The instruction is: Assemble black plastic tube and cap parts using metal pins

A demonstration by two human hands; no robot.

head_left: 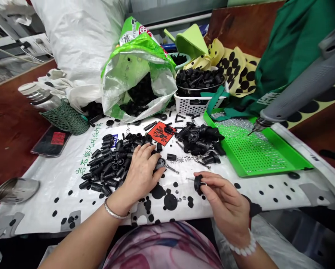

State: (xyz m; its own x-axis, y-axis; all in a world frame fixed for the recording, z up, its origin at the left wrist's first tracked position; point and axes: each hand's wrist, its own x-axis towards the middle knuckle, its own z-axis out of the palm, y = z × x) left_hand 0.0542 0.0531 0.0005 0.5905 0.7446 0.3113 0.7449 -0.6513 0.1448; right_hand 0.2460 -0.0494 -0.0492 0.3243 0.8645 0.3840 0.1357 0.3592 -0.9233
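Note:
My right hand (226,201) pinches a small round black plastic cap (197,184) between thumb and fingers, with a thin metal pin sticking out of it. My left hand (143,168) rests at the right edge of a heap of short black plastic tubes (111,160). Its thumb and forefinger close around a ribbed black plastic wheel (161,163); the other fingertips are partly hidden among the tubes. Between the hands lies a metal pin (172,169), near a loose black tube (171,157). Another heap of black wheeled parts (198,138) sits beyond my right hand.
On the right, a grey electric screwdriver (293,86) hangs over a green tray (268,153) of small metal pieces. Behind stand an open green-white bag (111,89) and a white basket (197,104) of black tubes. A wrapped bottle (63,116), phone (51,140) and metal cup (16,189) lie left.

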